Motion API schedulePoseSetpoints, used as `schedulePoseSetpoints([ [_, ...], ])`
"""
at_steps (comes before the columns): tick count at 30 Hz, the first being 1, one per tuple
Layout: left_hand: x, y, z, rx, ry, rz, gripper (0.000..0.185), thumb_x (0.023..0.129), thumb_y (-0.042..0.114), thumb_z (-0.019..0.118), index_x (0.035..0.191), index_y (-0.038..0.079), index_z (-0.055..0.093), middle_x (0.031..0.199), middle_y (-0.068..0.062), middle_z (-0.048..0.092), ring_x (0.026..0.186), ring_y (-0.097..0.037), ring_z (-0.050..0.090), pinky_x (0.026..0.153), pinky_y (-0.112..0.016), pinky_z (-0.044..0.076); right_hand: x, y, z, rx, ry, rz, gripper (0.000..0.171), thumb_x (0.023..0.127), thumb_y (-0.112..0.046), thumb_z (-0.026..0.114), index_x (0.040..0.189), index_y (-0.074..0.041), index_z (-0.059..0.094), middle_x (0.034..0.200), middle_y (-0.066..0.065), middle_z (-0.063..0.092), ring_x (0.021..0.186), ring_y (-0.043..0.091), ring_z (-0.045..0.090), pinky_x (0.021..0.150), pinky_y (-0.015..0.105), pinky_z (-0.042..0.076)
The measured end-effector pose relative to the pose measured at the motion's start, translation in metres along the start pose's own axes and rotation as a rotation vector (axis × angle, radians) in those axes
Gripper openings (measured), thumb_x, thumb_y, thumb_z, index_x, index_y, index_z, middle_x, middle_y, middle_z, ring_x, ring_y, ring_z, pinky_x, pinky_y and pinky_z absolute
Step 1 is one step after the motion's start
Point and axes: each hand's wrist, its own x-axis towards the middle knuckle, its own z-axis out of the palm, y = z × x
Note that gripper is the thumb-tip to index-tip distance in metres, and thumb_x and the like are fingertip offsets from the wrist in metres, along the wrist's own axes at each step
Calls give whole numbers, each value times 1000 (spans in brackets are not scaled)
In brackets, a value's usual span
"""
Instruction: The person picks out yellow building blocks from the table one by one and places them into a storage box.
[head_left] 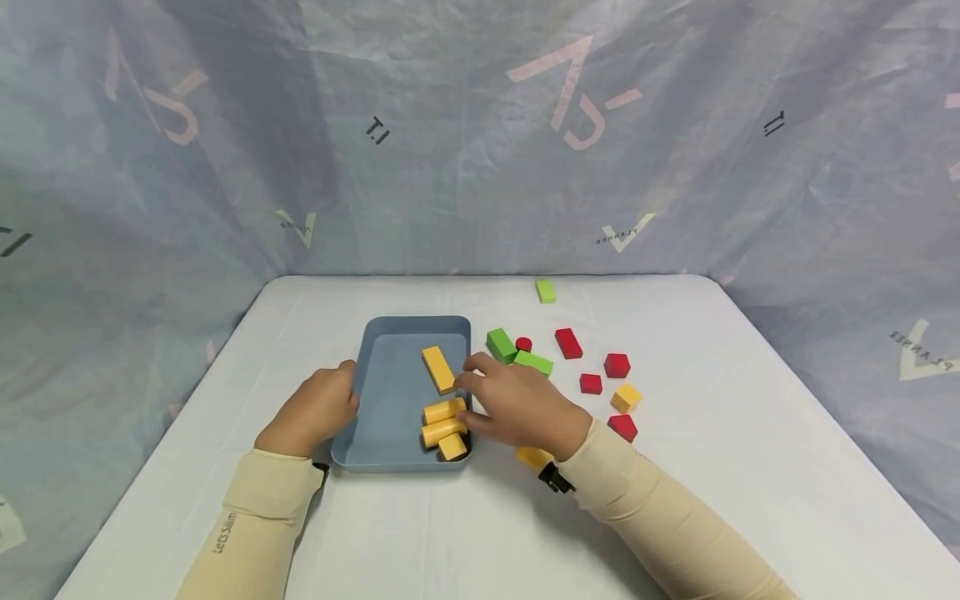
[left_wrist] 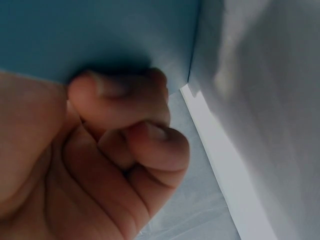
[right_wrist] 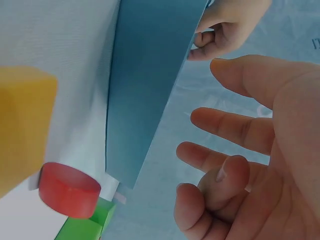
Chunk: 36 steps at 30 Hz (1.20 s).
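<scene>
A blue tray (head_left: 390, 400) lies mid-table with several yellow blocks (head_left: 444, 421) along its right side and a flat yellow one (head_left: 438, 369) further back. My left hand (head_left: 318, 408) grips the tray's left rim, thumb at the edge, with curled fingers (left_wrist: 125, 125) against the outer wall (left_wrist: 100, 35). Over the tray's right rim hovers my right hand (head_left: 510, 404), close to the yellow blocks. In the right wrist view its fingers (right_wrist: 225, 125) are spread and hold nothing, beside the tray wall (right_wrist: 145, 85).
Loose blocks lie right of the tray: green ones (head_left: 501, 344) (head_left: 533, 362), a red cylinder (head_left: 523, 343), several red blocks (head_left: 568, 342), a yellow one (head_left: 626, 397), and another yellow (head_left: 534, 457) under my right wrist. A lone green block (head_left: 545, 290) lies far back. Draped fabric walls surround the white table.
</scene>
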Motion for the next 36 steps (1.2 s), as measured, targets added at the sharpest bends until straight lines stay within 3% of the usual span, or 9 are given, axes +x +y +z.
schedulePoseSetpoints([
  [7, -1, 1, 0, 2, -3, -5, 32, 96, -1, 57, 123, -16, 55, 92, -23, 70, 75, -22, 63, 64, -40, 54, -4, 1, 1, 5, -38, 29, 47, 94, -48, 73, 132, -22, 70, 135, 2, 61, 76, 10, 65, 72, 25, 58],
  [24, -1, 1, 0, 7, 3, -2, 32, 95, -1, 58, 123, -16, 55, 94, -25, 71, 77, -23, 66, 64, -40, 55, -12, 3, 8, -3, -48, 11, 48, 94, -48, 73, 134, -24, 68, 135, 2, 61, 81, 12, 69, 75, 29, 60],
  [30, 0, 0, 0, 4, -3, -2, 32, 96, -1, 58, 123, -16, 55, 93, -24, 70, 75, -23, 64, 64, -40, 54, -17, 5, 10, 5, -53, 15, 50, 94, -46, 73, 137, -23, 64, 134, 2, 62, 96, 14, 70, 84, 31, 60],
  [36, 0, -2, 0, 14, 20, 21, 24, 94, -1, 59, 114, -13, 57, 83, -19, 67, 70, -22, 60, 62, -40, 51, -24, 4, 9, 22, -34, 1, 51, 93, -41, 74, 138, -20, 63, 132, 2, 63, 105, 15, 66, 89, 32, 59],
])
